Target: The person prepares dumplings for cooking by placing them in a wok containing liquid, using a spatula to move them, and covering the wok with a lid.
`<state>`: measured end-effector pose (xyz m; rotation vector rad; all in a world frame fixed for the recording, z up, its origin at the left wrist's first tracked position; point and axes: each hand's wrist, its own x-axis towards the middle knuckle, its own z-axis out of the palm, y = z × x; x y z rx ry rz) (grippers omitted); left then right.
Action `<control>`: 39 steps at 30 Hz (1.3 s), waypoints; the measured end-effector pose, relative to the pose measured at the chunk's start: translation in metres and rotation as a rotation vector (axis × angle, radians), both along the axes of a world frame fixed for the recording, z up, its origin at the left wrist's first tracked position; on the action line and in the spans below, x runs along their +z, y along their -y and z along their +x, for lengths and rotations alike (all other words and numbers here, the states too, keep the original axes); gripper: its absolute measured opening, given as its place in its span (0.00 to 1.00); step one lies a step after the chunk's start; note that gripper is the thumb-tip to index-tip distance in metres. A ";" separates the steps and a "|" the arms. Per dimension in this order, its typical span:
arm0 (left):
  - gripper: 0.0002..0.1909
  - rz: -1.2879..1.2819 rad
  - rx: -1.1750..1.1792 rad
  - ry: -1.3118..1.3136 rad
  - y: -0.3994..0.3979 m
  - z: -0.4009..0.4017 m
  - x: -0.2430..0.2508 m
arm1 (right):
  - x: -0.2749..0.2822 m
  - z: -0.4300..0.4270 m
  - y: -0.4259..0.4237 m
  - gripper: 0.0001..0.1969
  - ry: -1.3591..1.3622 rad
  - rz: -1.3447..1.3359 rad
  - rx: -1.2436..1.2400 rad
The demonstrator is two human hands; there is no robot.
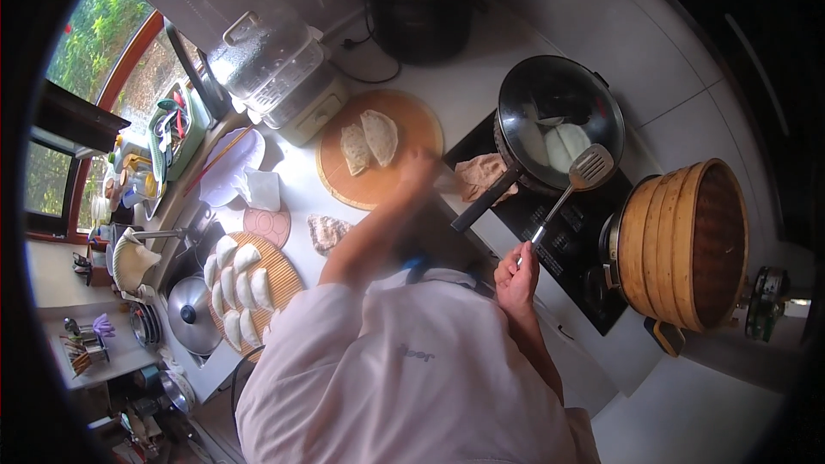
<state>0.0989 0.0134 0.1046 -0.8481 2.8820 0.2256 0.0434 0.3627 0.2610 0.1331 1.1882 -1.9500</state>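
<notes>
My right hand (pixel 517 277) grips the metal handle of a slotted turner (pixel 591 167), whose blade lies over the near rim of a black wok (pixel 509 117). Inside the wok are pale folded dough pieces (pixel 567 145). My left hand (pixel 419 167), blurred, is at the right edge of a round wooden board (pixel 335 171); its fingers are unclear. Two browned, filled half-moon flatbreads (pixel 379 136) lie on that board, left of the hand. Several uncooked half-moon dumplings (pixel 245 289) rest on a round slatted mat (pixel 287 270) at the left. A folded cloth (pixel 482 174) lies beside the wok handle.
A bamboo steamer (pixel 664 245) stands on the black cooktop (pixel 602 309), right of the wok. Behind are a clear-lidded electric steamer (pixel 283 71) and a large dark pot (pixel 422 19). A lilac bowl (pixel 229 164), another cloth (pixel 327 232) and a metal lid (pixel 196 316) are at the left.
</notes>
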 end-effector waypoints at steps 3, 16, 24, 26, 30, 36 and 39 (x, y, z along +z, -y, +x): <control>0.23 -0.057 -0.028 0.017 0.001 0.001 -0.003 | -0.006 -0.002 0.000 0.19 0.051 -0.005 -0.013; 0.21 -0.101 -0.008 -0.038 0.007 0.009 -0.036 | -0.006 0.001 0.000 0.19 0.073 -0.042 0.006; 0.27 -0.097 -0.021 -0.025 0.000 -0.010 -0.019 | -0.006 -0.002 -0.007 0.19 0.052 -0.037 -0.021; 0.28 -0.049 0.028 -0.034 0.007 0.001 -0.034 | -0.004 -0.001 -0.005 0.19 0.034 -0.015 0.028; 0.28 0.148 0.003 -0.137 0.001 -0.011 -0.028 | -0.005 -0.008 -0.011 0.18 0.082 -0.019 -0.007; 0.34 0.126 0.063 -0.114 -0.001 -0.008 -0.021 | -0.005 -0.008 -0.016 0.16 0.137 -0.028 -0.054; 0.33 0.145 0.063 -0.118 0.000 -0.009 -0.024 | -0.006 -0.008 -0.017 0.19 0.125 0.002 -0.101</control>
